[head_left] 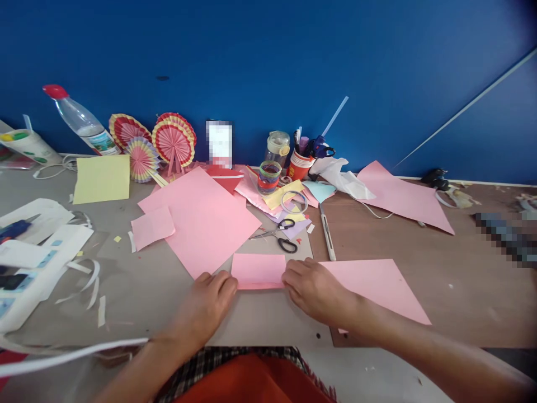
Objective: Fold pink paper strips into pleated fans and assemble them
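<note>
A small piece of pink paper (pixel 259 268) lies near the table's front edge, with a narrow fold along its near side. My left hand (pixel 212 299) pinches the left end of that fold, and my right hand (pixel 312 288) grips the right end. Beneath my right forearm rests a larger pink sheet (pixel 377 282). Another big pink sheet (pixel 210 218) lies beyond my left hand, with a small pink piece (pixel 153 228) overlapping its left corner. Black-handled scissors (pixel 282 234) and a white utility knife (pixel 327 235) lie just past the folded paper.
Folded paper rosettes (pixel 174 140) and a plastic bottle (pixel 86 123) stand along the blue partition (pixel 251 56). A red cup (pixel 300 165) holds pens. At left are a power strip (pixel 42 274) and a yellow sheet (pixel 102 179); a white cable (pixel 75 355) crosses the front edge.
</note>
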Tool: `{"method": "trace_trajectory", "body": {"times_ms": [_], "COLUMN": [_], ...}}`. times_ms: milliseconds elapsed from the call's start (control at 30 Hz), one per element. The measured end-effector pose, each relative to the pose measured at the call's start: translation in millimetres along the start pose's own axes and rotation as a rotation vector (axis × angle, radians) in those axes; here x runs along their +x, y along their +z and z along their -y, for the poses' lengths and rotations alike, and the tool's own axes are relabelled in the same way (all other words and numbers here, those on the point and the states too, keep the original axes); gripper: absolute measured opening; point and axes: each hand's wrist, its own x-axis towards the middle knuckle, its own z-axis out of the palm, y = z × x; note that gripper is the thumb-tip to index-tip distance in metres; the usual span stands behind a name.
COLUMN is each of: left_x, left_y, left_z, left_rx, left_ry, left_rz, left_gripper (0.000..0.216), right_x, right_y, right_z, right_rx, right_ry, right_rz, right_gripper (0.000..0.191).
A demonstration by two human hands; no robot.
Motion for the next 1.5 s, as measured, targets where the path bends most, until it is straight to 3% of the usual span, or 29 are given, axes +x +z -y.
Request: {"method": "trace_trajectory", "body": {"times_ms": [133,233,300,400,567,733,867,967,1167,1333,1500], "left_x": [1.4,7.8,14.3,22.7,19.9,5.2,-1.2,-2.0,-10.7,-24.9,-28.6], "left_y": [-44.0,-59.6,-52.6,-24.9,12.6,22.2,24.9,23.3,18.7,19.3,17.0], "left_z": [2.1,3.5,3.9,3.6,5.7,10.0,10.3,7.7,-5.8,-22.8,-31.8], "left_rx": [-0.370,-0.536,-0.503,-0.289,0.118,0.213,0.234,0.227,0.253,0.331,0.322], "left_ry": [-0.186,-0.244,-0.245,-0.187,0.104,0.250,0.315,0.363,0.359,0.224,0.150], "left_rz": [0.171,0.302,0.335,0.339,0.154,-0.056,-0.096,-0.059,0.040,0.056,0.184], "left_gripper": [0.028,0.028,0.027,0.025,0.027,0.025,0.023,0.021,0.019,0.028,0.037], "right_x": [-11.1,-11.3,-5.2,7.2,11.8,0.4,-5.7,-7.0,-9.9,-18.6,-27.5], "right_y": [-52.9,-66.6,-55.9,-22.5,21.8,38.9,49.0,49.9,36.6,31.5,35.3], "right_z": [0.2,-4.4,-8.3,-11.6,-9.6,-8.5,-8.4,-8.7,-3.8,3.3,2.5], "right_rx": [0.387,0.571,0.572,0.436,0.016,-0.224,-0.221,-0.202,-0.246,-0.264,-0.221], "right_ry": [0.151,0.225,0.249,0.236,0.122,-0.104,-0.184,-0.244,-0.346,-0.295,-0.249], "right_rz": [0.146,0.326,0.365,0.322,0.150,-0.089,-0.229,-0.208,-0.027,0.080,0.097], "right_gripper": [0.016,0.016,0.015,0.014,0.011,0.020,0.021,0.018,0.016,0.027,0.040]}}
